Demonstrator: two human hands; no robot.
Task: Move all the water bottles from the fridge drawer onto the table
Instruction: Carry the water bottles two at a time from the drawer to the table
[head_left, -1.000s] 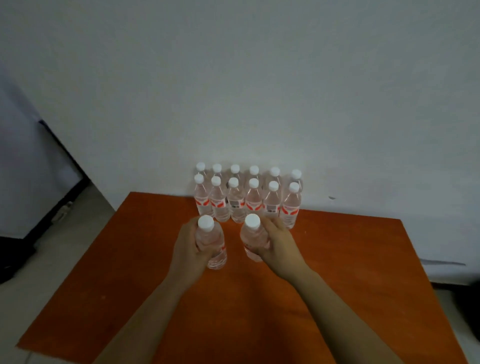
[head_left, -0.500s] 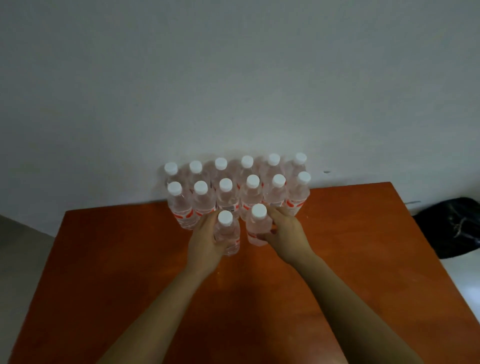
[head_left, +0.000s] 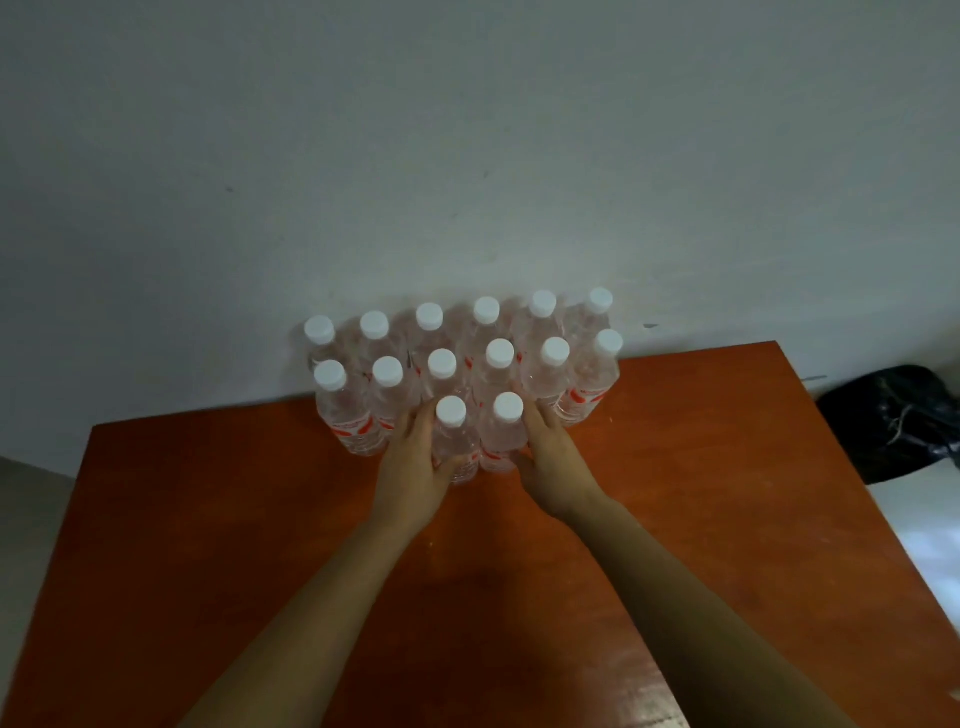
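Observation:
Several clear water bottles with white caps and red labels (head_left: 592, 387) stand in two rows at the far edge of the orange-brown table (head_left: 208, 519), against the wall. In front of them stand two more bottles side by side. My left hand (head_left: 410, 467) grips the left front bottle (head_left: 454, 441). My right hand (head_left: 553, 460) grips the right front bottle (head_left: 506, 431). Both front bottles are upright and touch the row behind. The fridge drawer is out of view.
A grey wall (head_left: 467, 156) rises directly behind the bottles. A black bag (head_left: 893, 421) lies on the floor past the table's right edge. Light floor (head_left: 930, 540) shows at the right and at the far left.
Both hands have pushed their two bottles forward across the table until they sit close together against the second row. The view has turned to the right.

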